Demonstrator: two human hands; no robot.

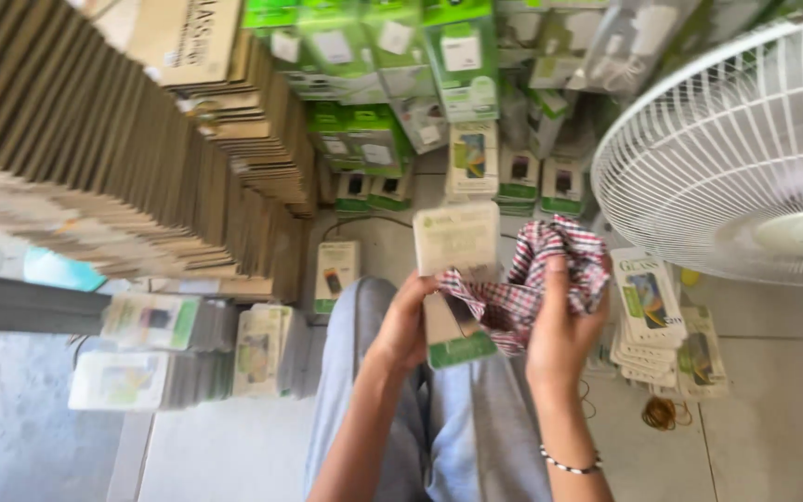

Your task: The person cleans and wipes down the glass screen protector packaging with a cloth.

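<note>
Forearms come up from 6 o'clock over grey trousers (476, 418), the right wrist wearing a thin beaded bracelet (569, 463). Left hand (403, 325) is curled around the left edge of a flat pale package with a green bottom strip (455, 270), fingers closed on it, thumb side toward the camera. Right hand (561, 321) is bunched shut on a red, white and black checked cloth (536, 270), which is wadded up and draped across the lower right of that package, so cloth and package are touching right in the middle of the view, just above the lap. Off at 3 o'clock there's a small stack of similar flat packages (652, 316) on the tiled floor (773, 409), with a brown rubber band (660, 413) lying near it. White fan grille (745, 149) fills the 2 o'clock corner. At 12 o'clock it's rows of green and white boxed packages (401, 56), and from 9 to 11 o'clock a big leaning stack of brown cardboard sleeves (95, 139). More bundled packs (169, 349) sit at 8 o'clock.
</note>
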